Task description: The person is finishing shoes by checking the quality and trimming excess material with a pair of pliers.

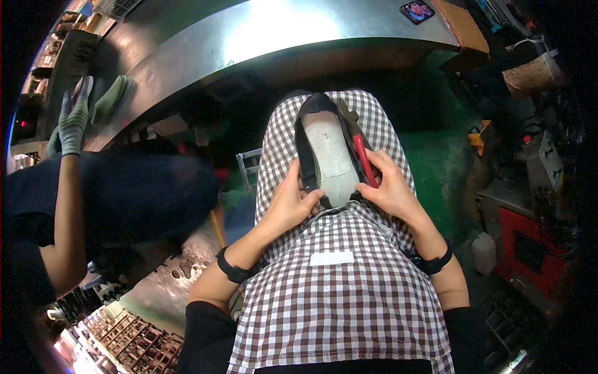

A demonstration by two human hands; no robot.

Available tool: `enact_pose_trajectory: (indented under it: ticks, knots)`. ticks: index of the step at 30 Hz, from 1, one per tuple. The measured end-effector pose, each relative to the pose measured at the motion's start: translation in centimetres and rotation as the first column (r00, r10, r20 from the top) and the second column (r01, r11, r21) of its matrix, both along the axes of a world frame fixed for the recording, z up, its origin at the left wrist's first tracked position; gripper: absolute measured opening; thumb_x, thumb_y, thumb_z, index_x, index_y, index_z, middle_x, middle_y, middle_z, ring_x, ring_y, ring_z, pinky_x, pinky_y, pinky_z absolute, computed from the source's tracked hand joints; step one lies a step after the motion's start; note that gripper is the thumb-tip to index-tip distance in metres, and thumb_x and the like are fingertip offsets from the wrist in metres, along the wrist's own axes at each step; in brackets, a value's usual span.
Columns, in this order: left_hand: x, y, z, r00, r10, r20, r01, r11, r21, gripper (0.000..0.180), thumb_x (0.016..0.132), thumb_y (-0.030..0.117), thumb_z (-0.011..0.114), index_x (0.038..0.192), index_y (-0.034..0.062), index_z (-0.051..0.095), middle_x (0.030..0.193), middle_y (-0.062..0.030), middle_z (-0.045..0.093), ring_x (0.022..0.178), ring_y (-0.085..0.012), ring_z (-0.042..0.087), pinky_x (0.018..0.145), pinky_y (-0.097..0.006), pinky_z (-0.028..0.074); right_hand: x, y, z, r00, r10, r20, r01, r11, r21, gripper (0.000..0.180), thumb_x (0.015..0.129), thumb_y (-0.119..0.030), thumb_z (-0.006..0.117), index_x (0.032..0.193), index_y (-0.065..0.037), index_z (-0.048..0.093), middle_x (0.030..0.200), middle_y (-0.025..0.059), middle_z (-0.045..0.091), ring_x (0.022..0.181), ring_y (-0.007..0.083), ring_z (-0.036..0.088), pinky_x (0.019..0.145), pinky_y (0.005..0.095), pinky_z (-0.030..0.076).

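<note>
Overhead, curved steel workbench (261, 37), green floor (436, 156)

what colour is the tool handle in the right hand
Red, seen in the head view: the tool handle in the right hand.

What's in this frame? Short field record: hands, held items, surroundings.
left hand: grips the heel end of a black shoe, sole side up
right hand: on the shoe's right edge, holding a red-handled tool against it
shoe: rests on the lap, over a checked apron; pale grey insole board faces up
wrists: a black band on each
co-worker: gloved hand at upper left, on a curved metal bench
bench: green shoe-shaped piece beside the glove
floor: green, at right
</note>
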State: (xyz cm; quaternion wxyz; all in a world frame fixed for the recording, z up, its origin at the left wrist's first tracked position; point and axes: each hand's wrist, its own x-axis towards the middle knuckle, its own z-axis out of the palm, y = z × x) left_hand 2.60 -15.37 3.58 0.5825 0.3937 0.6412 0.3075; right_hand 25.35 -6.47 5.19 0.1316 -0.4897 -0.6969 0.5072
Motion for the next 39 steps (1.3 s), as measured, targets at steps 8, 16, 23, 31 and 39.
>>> enact_pose_trajectory:
  ticks: [8, 16, 23, 31, 39]
  knots:
    - [-2.0, 0.8, 0.1, 0.928, -0.137, -0.346, 0.218, 0.953, 0.21, 0.086, 0.084, 0.013, 0.079, 0.151, -0.0012, 0.026, 0.116, -0.021, 0.065, 0.102, -0.0215, 0.067, 0.081, -0.034, 0.054, 1.7, 1.3, 1.0, 0.991, 0.114, -0.069, -0.117, 0.992, -0.047, 0.064, 0.08, -0.01, 0.073, 0.139, 0.002, 0.052, 0.099, 0.0069, 0.052, 0.087, 0.0166, 0.054, 0.081, 0.0302, 0.046]
    - [-3.7, 9.4, 0.0, 0.988, -0.063, 0.142, -0.04, 0.779, 0.626, 0.06, 0.092, 0.023, 0.063, 0.147, 0.007, 0.047, 0.151, -0.0114, 0.047, 0.139, -0.0229, 0.043, 0.116, -0.037, 0.032, 1.5, -0.4, 6.0, 0.783, -0.071, -0.618, -0.206, 0.908, -0.365, 0.056, 0.093, -0.005, 0.056, 0.146, 0.005, 0.041, 0.135, 0.0186, 0.056, 0.124, 0.0272, 0.058, 0.103, 0.0422, 0.051]
    - [-2.4, 11.3, -1.5, 0.998, 0.01, 0.055, -0.048, 0.676, 0.735, 0.037, 0.091, 0.006, 0.053, 0.127, 0.0032, 0.061, 0.13, -0.0107, 0.055, 0.123, -0.0212, 0.053, 0.11, -0.035, 0.038, 0.8, -1.9, 4.9, 0.845, -0.176, -0.504, -0.214, 0.753, -0.622, 0.054, 0.099, -0.015, 0.054, 0.148, 0.004, 0.041, 0.149, 0.0184, 0.048, 0.135, 0.0297, 0.051, 0.107, 0.0408, 0.048]
    - [-0.8, 10.8, -1.3, 0.987, 0.121, 0.106, -0.16, 0.665, 0.73, 0.029, 0.09, 0.006, 0.059, 0.118, 0.005, 0.066, 0.116, -0.0092, 0.052, 0.113, -0.0207, 0.051, 0.102, -0.032, 0.04, 0.0, -2.5, 5.2, 0.827, -0.217, -0.519, -0.11, 0.842, -0.528, 0.061, 0.096, -0.015, 0.051, 0.152, 0.004, 0.034, 0.152, 0.0223, 0.043, 0.137, 0.0342, 0.049, 0.11, 0.0431, 0.045]
    - [-0.8, 10.0, -0.2, 0.99, 0.136, 0.026, -0.114, 0.695, 0.71, 0.034, 0.088, 0.011, 0.057, 0.12, 0.005, 0.066, 0.119, -0.0111, 0.052, 0.117, -0.0237, 0.05, 0.106, -0.035, 0.038, -0.3, -3.6, 7.2, 0.828, -0.339, -0.448, -0.014, 0.785, -0.619, 0.062, 0.097, -0.016, 0.051, 0.153, 0.004, 0.033, 0.154, 0.0211, 0.041, 0.14, 0.0341, 0.045, 0.111, 0.043, 0.043]
